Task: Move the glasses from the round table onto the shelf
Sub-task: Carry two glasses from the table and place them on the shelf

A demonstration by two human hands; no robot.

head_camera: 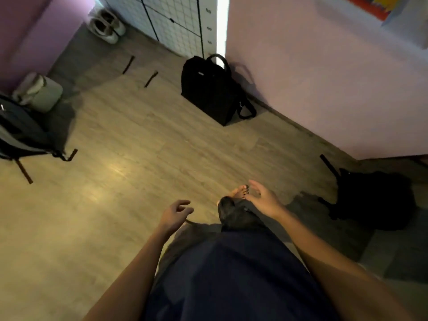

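No glasses, round table or shelf show in the head view. My left hand (175, 214) hangs in front of me over the wooden floor, fingers loosely curled and apart, holding nothing. My right hand (264, 198) is stretched forward a little farther, palm turned inward, fingers spread and empty. Below them I see my dark trousers and a bare foot (239, 192) stepping forward on the floor.
A black bag (209, 89) stands by the pink wall (324, 77) ahead. Another black bag (375, 198) lies at the right. A grey backpack (20, 133) and a pale bin (40, 92) are at the left. White shoes (106, 25) sit by a white cabinet (176, 22).
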